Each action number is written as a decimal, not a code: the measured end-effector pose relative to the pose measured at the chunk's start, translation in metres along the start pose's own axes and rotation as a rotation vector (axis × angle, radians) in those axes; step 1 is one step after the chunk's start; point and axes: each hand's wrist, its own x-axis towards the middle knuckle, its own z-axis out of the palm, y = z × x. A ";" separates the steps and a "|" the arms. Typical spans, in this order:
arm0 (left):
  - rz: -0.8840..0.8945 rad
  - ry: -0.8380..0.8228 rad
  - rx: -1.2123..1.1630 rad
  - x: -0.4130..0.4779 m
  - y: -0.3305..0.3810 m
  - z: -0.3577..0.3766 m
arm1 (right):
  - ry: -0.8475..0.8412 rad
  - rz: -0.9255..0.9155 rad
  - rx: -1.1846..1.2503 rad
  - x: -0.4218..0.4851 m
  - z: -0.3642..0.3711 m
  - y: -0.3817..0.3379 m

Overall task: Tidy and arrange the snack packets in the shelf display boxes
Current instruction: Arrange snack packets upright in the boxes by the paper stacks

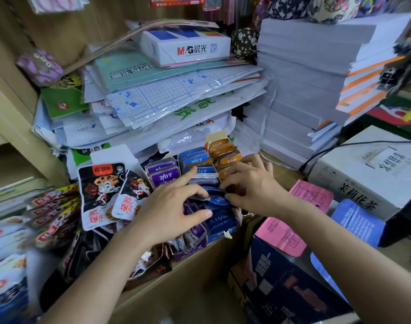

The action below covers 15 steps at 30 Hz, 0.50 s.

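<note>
**A:** What's biggest here?

**B:** The white paper stack (pixel 302 90), far right. Nearer, at centre, the display boxes (pixel 188 251) stand side by side on the shelf (pixel 167 291), filled with purple, blue and orange snack packets (pixel 163 177).

**A:** And the hands?

**B:** The left hand (pixel 174 206) is relaxed, fingers spread over the purple and blue rows. The right hand (pixel 251 183) pinches a blue packet (pixel 217 199) in the middle box, just beside the left fingertips.

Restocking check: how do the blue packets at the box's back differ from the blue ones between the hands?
Back blue packets stand upright in a neat row; front blue packets lie tilted and jumbled, under the left hand and pinched by the right hand. Both share blue wrappers.
</note>
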 end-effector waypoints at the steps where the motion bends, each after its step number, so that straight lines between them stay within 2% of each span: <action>1: 0.000 0.023 -0.038 -0.001 -0.002 0.000 | 0.000 0.011 0.030 0.000 0.000 0.001; 5: -0.026 0.080 -0.140 -0.001 -0.009 0.000 | -0.022 0.008 0.099 -0.001 0.004 0.008; 10: 0.039 0.062 -0.034 0.002 -0.012 0.004 | 0.031 0.140 0.290 0.004 0.004 0.009; 15: 0.072 0.024 0.016 0.001 -0.014 0.004 | 0.004 0.087 0.068 0.012 0.009 -0.007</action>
